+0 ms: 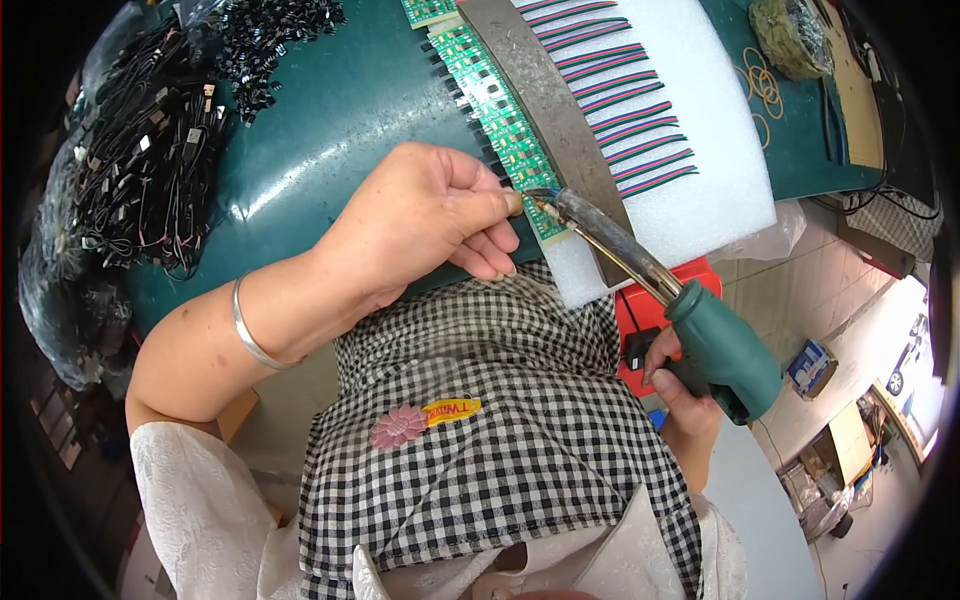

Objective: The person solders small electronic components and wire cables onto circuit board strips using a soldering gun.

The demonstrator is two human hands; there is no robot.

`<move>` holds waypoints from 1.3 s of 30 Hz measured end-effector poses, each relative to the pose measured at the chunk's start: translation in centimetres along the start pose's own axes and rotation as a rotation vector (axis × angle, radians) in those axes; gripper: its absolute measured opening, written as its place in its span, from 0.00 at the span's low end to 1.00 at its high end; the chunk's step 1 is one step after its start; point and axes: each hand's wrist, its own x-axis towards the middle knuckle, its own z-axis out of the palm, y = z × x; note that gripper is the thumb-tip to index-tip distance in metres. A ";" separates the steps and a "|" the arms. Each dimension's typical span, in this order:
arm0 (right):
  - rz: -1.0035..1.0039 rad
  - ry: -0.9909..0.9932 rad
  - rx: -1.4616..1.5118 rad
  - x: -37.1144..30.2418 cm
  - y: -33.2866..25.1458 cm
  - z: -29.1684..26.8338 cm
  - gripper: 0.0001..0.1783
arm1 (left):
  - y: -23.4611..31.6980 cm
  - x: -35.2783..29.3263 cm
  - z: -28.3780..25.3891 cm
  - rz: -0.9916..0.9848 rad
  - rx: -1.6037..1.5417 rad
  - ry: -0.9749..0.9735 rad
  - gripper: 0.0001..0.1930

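Observation:
My left hand [440,215] is closed in a pinch at the near end of a row of green circuit boards [490,100]. Between its thumb and forefinger is what looks like a thin wire [541,191]; the fingertips partly hide it. Touching or very close to that spot is the tip of a soldering iron [640,265] with a green handle. My right hand [690,405] grips the iron from below, its fingers partly hidden by the handle. A heavy grey metal bar [545,90] lies along the boards, across several multicoloured ribbon wires [630,110] fanning out to its right.
White foam [725,150] lies under the boards and wires on the green table [350,90]. Bundled black cables [150,170] and a pile of small black parts [265,45] sit at left. Rubber bands [762,85] and a tape-wrapped lump [790,38] lie far right; a red stool [640,310] stands below.

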 end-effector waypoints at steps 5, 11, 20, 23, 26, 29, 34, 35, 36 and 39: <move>-0.021 -0.006 -0.191 -0.2 0.2 -0.4 0.15 | 0.0 0.0 0.0 -0.005 0.004 0.004 0.10; -0.085 -0.041 -0.407 -0.7 0.4 -1.1 0.15 | 0.0 0.1 0.0 0.003 -0.006 -0.003 0.10; -0.067 -0.014 -0.494 -2.0 0.5 -2.1 0.17 | -0.2 0.0 -0.1 0.016 -0.014 -0.011 0.11; -0.042 -0.007 -0.256 -1.6 0.2 -1.6 0.19 | -0.2 0.1 0.1 0.017 -0.006 -0.008 0.10; 0.048 0.026 0.099 -0.6 -0.7 -0.7 0.21 | -0.3 0.1 -0.1 0.013 -0.009 -0.002 0.10; 0.054 0.075 0.181 -0.6 -1.1 -0.3 0.22 | -0.2 -0.1 0.0 0.015 -0.001 0.008 0.10; 0.038 0.008 0.002 -0.5 0.0 -0.6 0.19 | -0.1 0.1 0.0 0.017 -0.012 -0.005 0.09; 0.038 0.006 0.002 -0.5 0.2 -0.7 0.19 | -0.1 0.1 0.0 0.018 -0.012 -0.004 0.09; 0.041 -0.010 -0.035 -0.5 0.4 -0.9 0.19 | -0.1 0.1 0.0 0.017 -0.010 -0.001 0.09; 0.033 -0.048 -0.062 -0.4 0.4 -1.1 0.18 | -0.1 0.1 0.1 0.012 -0.011 0.006 0.10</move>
